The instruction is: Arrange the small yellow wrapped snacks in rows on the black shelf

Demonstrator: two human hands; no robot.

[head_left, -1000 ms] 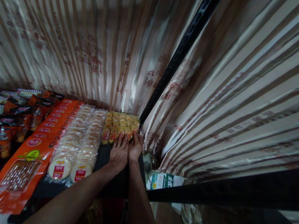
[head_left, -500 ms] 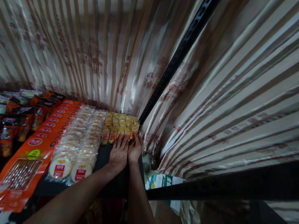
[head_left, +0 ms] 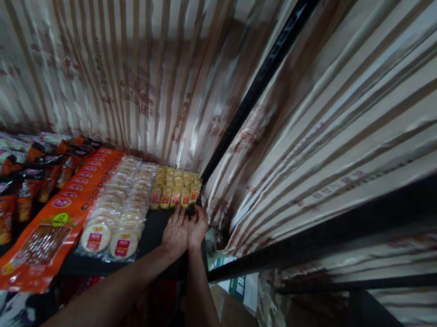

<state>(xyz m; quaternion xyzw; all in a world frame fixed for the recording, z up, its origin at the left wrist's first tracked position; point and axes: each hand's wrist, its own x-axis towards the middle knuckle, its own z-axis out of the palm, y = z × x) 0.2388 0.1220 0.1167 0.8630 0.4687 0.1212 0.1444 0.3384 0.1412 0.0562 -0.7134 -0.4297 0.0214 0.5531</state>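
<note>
Head view: two forearms reach over a dark shelf [head_left: 161, 241], left hand [head_left: 175, 232] and right hand [head_left: 197, 228] side by side, flat, fingers pressed together, fingertips at the near edge of the yellow packets [head_left: 175, 190], which fill the shelf's far right corner. To the left lie two rows of round cakes [head_left: 119, 209], then one row of orange pouches [head_left: 61, 208]. Striped curtain [head_left: 136, 58] hangs behind.

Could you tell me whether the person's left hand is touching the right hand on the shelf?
Touching. In the head view, the left hand and right hand lie side by side with no gap showing between them, fingertips at the front row of yellow snack packets.
</note>
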